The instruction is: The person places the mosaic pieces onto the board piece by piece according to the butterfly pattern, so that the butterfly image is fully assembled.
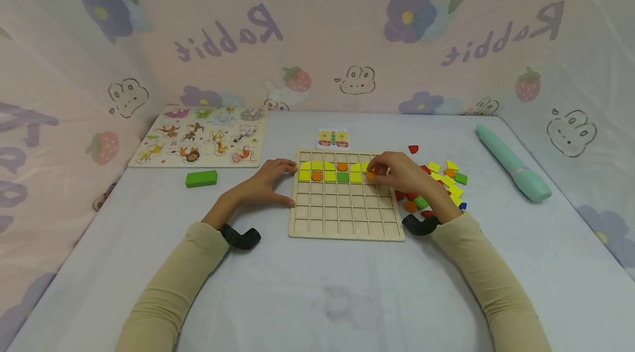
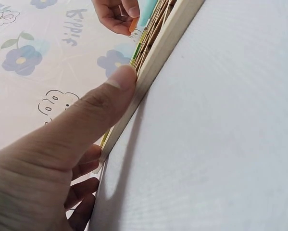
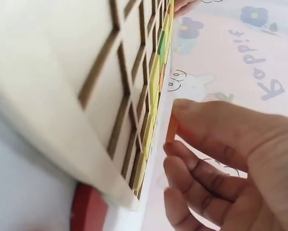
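Note:
A wooden grid board [image 1: 347,214] lies mid-table, its upper two rows partly filled with yellow, orange and green pieces. My right hand [image 1: 401,171] pinches an orange round piece [image 3: 172,126] between thumb and fingers, over the board's second row near its right side. My left hand [image 1: 263,184] rests at the board's left edge with fingers spread; in the left wrist view its thumb [image 2: 122,79] touches the rim. Behind the board lies a small picture card [image 1: 333,138] showing a butterfly made of coloured shapes.
Loose coloured pieces [image 1: 448,181] are heaped right of the board, partly behind my right forearm. One red piece [image 1: 413,149] lies apart. An animal puzzle [image 1: 203,137] and a green block [image 1: 202,178] are at left. A mint-green tapered object [image 1: 513,163] lies far right.

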Tool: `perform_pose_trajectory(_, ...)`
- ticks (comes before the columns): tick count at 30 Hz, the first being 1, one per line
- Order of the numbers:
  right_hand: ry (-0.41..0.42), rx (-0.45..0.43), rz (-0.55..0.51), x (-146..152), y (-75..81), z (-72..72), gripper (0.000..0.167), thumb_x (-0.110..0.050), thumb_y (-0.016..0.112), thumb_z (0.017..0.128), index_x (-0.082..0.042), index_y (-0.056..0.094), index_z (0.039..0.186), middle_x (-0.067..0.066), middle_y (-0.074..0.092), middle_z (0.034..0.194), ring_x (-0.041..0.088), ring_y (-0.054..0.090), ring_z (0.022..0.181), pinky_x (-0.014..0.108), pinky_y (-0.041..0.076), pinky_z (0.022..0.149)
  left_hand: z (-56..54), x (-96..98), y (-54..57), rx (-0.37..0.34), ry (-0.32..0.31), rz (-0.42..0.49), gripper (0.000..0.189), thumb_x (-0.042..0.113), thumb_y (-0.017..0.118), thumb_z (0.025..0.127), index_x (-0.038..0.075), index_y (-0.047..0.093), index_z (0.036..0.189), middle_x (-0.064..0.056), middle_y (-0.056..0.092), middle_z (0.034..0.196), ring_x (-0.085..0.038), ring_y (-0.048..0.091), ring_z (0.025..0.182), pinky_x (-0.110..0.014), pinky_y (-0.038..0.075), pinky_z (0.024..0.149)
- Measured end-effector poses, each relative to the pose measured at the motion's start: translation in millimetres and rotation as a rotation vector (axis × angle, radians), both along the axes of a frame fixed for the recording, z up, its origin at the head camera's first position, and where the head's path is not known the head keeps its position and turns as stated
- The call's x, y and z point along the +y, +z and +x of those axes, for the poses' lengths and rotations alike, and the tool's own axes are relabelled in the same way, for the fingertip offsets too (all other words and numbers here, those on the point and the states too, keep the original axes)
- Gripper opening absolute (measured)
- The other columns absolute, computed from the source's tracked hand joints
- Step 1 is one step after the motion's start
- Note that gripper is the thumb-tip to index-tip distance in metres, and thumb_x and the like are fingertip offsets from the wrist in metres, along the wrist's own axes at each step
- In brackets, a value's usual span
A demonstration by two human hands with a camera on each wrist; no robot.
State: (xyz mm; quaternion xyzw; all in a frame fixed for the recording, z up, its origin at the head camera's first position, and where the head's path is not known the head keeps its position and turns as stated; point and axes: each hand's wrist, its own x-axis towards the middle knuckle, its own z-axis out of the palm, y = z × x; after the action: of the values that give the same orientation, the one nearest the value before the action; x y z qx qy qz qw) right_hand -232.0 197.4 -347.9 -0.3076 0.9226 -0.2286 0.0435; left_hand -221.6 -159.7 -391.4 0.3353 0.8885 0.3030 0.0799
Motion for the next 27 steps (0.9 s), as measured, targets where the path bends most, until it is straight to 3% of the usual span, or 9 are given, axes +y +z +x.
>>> perform_pose_trajectory(16,-0.005,-0.05,-0.02,-4,-9.3,-3.4,0.025,-0.016,0.073,0.081,-0.005,0.066,0.102,0.003,0.064,0.089,0.017,0.054,0.077,0.033,0.048,0.073,0.4,0.3,-0.6,-0.009,0.002,0.001,0.082,0.046,0.078,0.071,0.007,0.044,0.135,-0.007,0.033,0.145,-0.026,0.024,0.134,-0.045,0.021,0.11)
perform_pose_trajectory(27,0.007,-0.015,-0.04,-2,-11.3,-3.6,0.026,-0.014,0.074,0.08,-0.003,0.066,0.102,0.005,0.063,0.089,0.017,0.053,0.076,0.032,0.047,0.07,1.8,0.7,0.6,-0.007,0.002,0.008,0.081,0.045,0.078,0.07,0.007,0.045,0.134,-0.007,0.033,0.145,-0.026,0.024,0.134,-0.045,0.022,0.11)
